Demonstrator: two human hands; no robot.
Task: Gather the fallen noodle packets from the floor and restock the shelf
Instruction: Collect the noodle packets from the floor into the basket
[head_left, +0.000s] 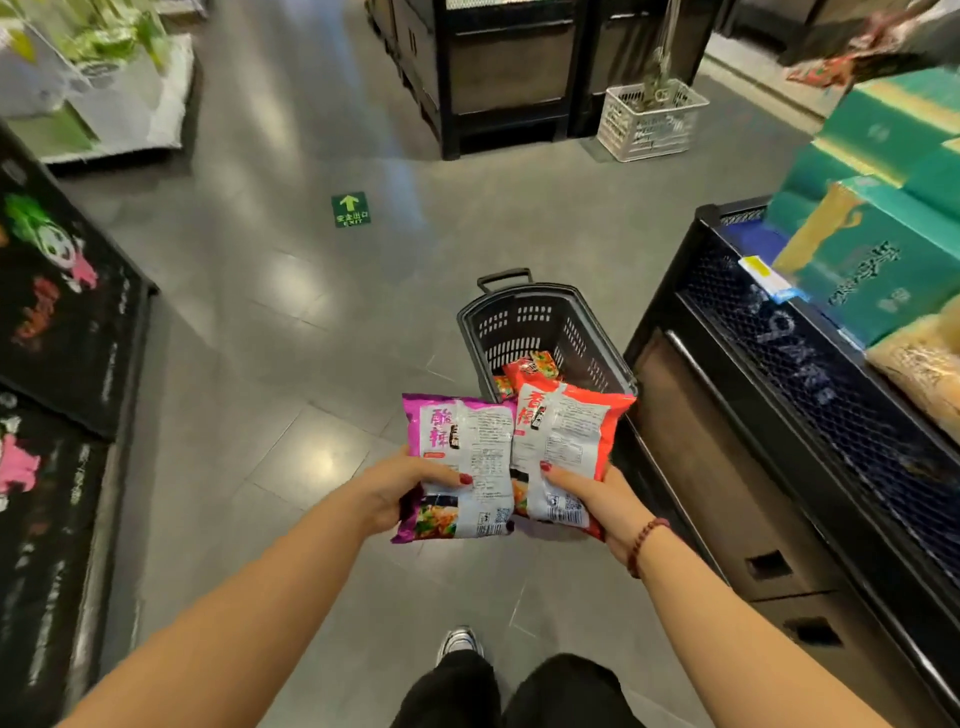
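Note:
My left hand (402, 491) grips a purple noodle packet (460, 441) by its lower left edge, thumb on top. Beside it, my right hand (592, 501) holds a red noodle packet (569, 426) by its lower right part. Both packets show their printed backs and are held side by side at waist height, edges touching. Just beyond them a dark plastic basket (524, 319) stands on the floor with more red noodle packets (532, 369) inside. The black shelf (810, 374) runs along my right.
Green boxes (878, 260) and pale noodle bags (924, 364) sit on the shelf. A white crate (649, 122) and a black display unit (498, 78) stand ahead. Black panels (57, 312) line the left. A green exit arrow (351, 209) marks the grey floor.

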